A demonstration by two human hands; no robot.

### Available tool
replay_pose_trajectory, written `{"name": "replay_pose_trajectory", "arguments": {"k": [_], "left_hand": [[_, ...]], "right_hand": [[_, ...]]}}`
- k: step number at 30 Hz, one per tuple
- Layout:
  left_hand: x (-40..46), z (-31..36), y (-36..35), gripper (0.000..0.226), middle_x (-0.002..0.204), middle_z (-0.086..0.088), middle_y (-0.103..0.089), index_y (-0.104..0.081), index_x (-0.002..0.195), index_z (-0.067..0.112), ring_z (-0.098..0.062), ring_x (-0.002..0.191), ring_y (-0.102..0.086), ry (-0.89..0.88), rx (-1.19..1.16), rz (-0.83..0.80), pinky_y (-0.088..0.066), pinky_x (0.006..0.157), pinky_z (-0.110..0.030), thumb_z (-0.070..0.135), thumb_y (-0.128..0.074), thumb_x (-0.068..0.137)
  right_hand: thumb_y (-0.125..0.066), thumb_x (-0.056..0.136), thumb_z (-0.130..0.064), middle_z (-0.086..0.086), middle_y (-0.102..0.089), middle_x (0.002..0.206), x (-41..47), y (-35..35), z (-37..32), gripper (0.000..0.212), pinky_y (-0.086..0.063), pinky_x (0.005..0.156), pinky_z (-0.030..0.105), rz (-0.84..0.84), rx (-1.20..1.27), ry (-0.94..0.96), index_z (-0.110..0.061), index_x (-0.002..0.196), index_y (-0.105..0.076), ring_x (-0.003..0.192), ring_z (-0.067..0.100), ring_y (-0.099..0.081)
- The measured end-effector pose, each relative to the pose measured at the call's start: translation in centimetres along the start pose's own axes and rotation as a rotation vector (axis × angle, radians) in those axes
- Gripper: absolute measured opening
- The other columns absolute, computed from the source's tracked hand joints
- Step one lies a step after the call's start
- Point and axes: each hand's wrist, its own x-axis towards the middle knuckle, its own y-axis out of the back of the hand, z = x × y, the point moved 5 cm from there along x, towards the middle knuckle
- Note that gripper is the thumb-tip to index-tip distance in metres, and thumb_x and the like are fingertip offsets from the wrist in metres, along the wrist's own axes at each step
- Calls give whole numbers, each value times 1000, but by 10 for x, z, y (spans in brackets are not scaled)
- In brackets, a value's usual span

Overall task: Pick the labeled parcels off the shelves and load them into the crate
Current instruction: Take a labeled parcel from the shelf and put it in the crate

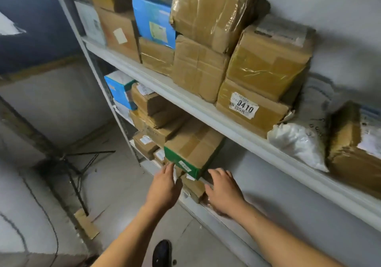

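A grey metal shelf unit (206, 110) runs along the wall, its boards packed with parcels. On the upper board a tape-wrapped carton (208, 13) sits on a plain brown one (198, 68), with a blue box (153, 17) to the left; to the right a carton bearing a label that reads 0410 (247, 107) lies under another taped box (268, 62), and just beside it lies a white plastic mailer (296, 143). On the board below, a brown box with a green front edge (192, 150) juts out over the shelf lip, resting on smaller cartons (192, 187); more brown parcels are stacked behind it to the left. The left hand (162, 186) reaches with straight fingers to the box's lower left corner, fingertips touching or nearly touching it. The right hand (223, 190) hovers with fingers spread just right of the box, holding nothing. A dark tripod (72, 163) stands on the floor to the left, and a dark shoe (161, 253) shows below.
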Motion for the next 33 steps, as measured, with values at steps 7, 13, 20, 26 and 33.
{"name": "replay_pose_trajectory", "arguments": {"k": [7,13,20,26,33], "left_hand": [[90,-28,10,58,136,-13,-58,-43,147,10,-33,125,-58,20,-139,-43,-54,104,-48,22,-69,96],[105,-34,6,72,133,-3,-46,-37,147,13,-26,129,-42,-13,-312,-50,-42,114,-44,18,-78,88],[77,-22,10,71,137,1,-34,-36,148,14,-18,128,-37,-66,-398,-67,-38,124,-47,11,-75,89],[32,14,18,70,153,4,-30,-43,118,62,-29,151,-27,-180,-461,-89,-32,127,-58,3,-62,85],[-14,48,-8,37,157,5,-32,-64,123,29,-24,149,-30,-388,-350,-143,-45,120,-52,4,-58,96]], "right_hand": [[-68,98,-50,2,-18,176,56,-10,-18,99,-32,127,43,27,430,-267,-36,169,0,159,27,-24],[-77,94,-45,-5,1,177,65,-36,-23,101,-24,131,40,53,518,-341,-24,170,-13,162,20,-16],[-91,83,-30,-1,-23,154,33,-49,-16,104,-30,111,20,159,617,-324,-32,164,-26,137,12,-35],[-93,78,-44,1,-30,160,-7,-54,0,95,-42,112,30,217,819,-344,-40,156,-40,149,23,-40],[-68,91,-59,2,-81,115,-46,-33,12,51,-60,81,31,113,1433,-347,-19,124,-74,103,19,-77]]}}
